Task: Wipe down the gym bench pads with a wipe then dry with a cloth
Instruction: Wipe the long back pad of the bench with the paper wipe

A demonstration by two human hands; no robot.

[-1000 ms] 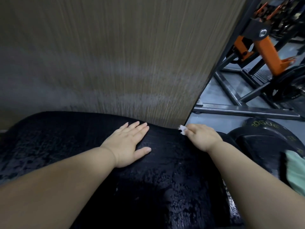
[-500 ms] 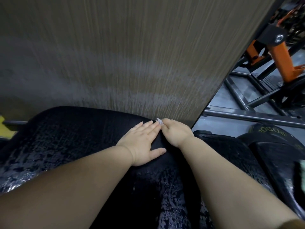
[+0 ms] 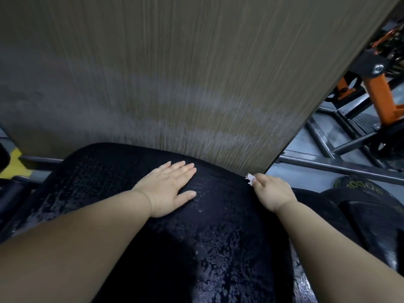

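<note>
A black bench pad (image 3: 122,182) fills the lower middle of the head view, its surface streaked with wet patches. My left hand (image 3: 168,189) lies flat on the pad near its far edge, fingers straight and pointing right. My right hand (image 3: 271,191) is at the pad's far right edge with fingers curled round a small white wipe (image 3: 249,178); only a crumpled corner of the wipe shows past the fingers.
A wood-grain wall panel (image 3: 175,73) rises right behind the pad. To the right lie black weight plates (image 3: 360,193), grey steel frame bars (image 3: 341,167) on the floor and an orange machine arm (image 3: 382,95). A yellow floor patch (image 3: 15,162) shows at left.
My right hand with the wipe slid left next to the left hand, then back right to the pad's edge. The left hand stayed flat on the pad.
</note>
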